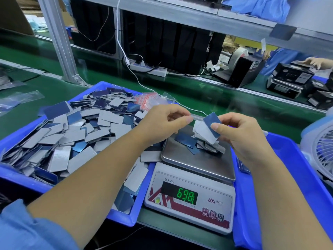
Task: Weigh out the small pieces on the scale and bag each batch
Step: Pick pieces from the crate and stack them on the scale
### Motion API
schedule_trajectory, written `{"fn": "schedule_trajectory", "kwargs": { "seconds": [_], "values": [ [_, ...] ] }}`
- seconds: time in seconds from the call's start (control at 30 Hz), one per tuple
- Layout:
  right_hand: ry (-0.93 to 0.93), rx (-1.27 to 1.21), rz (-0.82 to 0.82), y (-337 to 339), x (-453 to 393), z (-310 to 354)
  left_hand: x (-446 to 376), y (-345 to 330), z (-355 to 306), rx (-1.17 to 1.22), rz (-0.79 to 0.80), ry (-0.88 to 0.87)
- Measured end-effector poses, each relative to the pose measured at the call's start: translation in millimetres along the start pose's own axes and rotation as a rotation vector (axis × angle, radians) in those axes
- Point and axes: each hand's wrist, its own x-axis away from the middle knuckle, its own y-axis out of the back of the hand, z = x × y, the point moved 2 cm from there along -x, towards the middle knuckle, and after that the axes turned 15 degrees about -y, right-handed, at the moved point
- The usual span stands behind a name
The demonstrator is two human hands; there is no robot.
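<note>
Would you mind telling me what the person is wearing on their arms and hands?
Both hands, left and right, are bare: no gloves, rings or watch show. The forearms are bare too. A light blue sleeve, pushed up, covers the left upper arm; no right sleeve is in view.

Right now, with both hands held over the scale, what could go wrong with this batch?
1. The right hand pinches a fanned stack of small blue and grey rectangular pieces; one might slip onto the steel scale pan uncounted.
2. The loose pile of pieces lies near the pan's back edge and could slide off.
3. The overfull blue plastic bin touches the scale, so stray pieces might disturb the green digital readout.
</note>
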Motion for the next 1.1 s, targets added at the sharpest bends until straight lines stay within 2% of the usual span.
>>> {"fn": "schedule_trajectory", "kwargs": {
  "seconds": [0.1,0.2,0.57,0.73,0.8,0.9,0.97,1.03,1.1],
  "values": [
    [0.042,0.027,0.045,-7,3,1,1,-8,1,0.115,0.068,0.008],
    [0.066,0.015,0.059,-11,5,2,0,-12,4,0.111,0.073,-0.004],
    [0.064,-0.001,0.088,-13,3,2,-2,-5,4,0.078,-0.018,-0.019],
    [0.059,-0.018,0.02,2,2,3,-4,5,2,0.127,-0.151,-0.004],
    [0.021,0.068,-0.042,5,-1,-1,-5,9,4,0.097,-0.199,0.008],
    [-0.006,0.398,-0.14,3,-4,-7,-5,12,7,0.06,-0.211,0.02],
    [0.003,0.516,-0.165,1,-3,-8,-5,13,10,0.043,-0.212,0.048],
    [0.012,0.521,-0.187,1,-2,-6,-5,15,12,0.031,-0.21,0.078],
    [0.025,0.411,-0.151,3,-1,-3,-6,16,13,0.038,-0.205,0.091]
  ]
}}
